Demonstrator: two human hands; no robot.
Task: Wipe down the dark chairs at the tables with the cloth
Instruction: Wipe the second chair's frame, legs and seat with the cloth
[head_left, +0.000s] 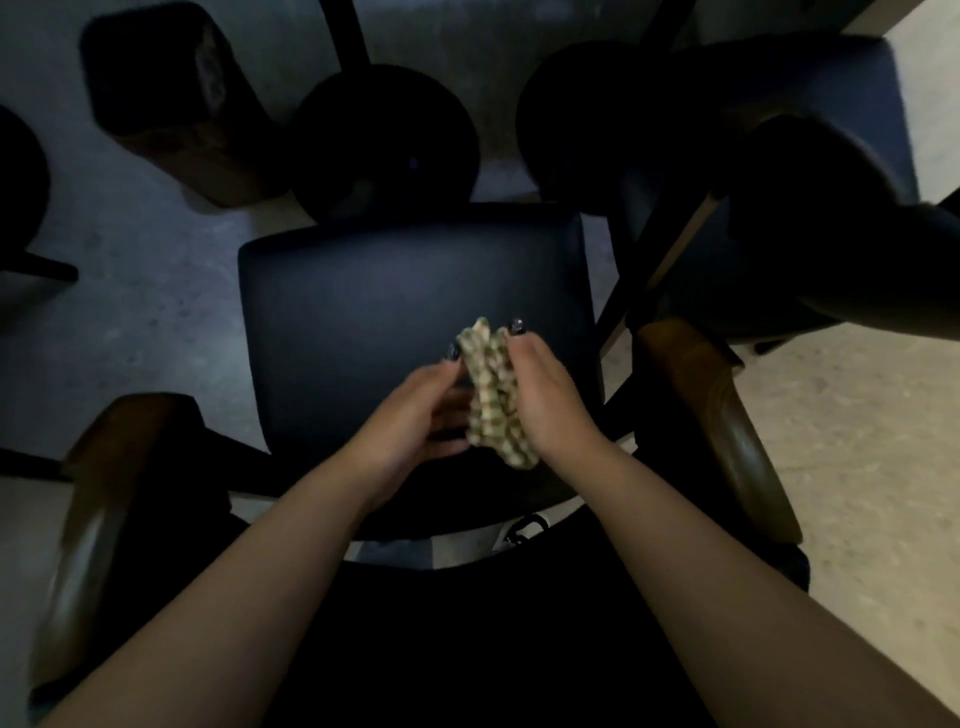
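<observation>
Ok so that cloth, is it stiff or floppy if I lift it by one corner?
Probably floppy: the cloth bunches into soft folds between the left hand and right hand. Likely light, since fingertips alone hold it up. Its checked weave looks grippy, not slick.

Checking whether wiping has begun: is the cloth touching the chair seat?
Cannot tell. In the head view both hands, left and right, hold the bunched cloth over the seat; looking straight down shows neither contact nor gap.

A café or restaurant dining room: dark padded chairs (415, 312) with wooden armrests (727, 415) crowd round pedestal bases (384, 140) on concrete floor (130, 270).
</observation>
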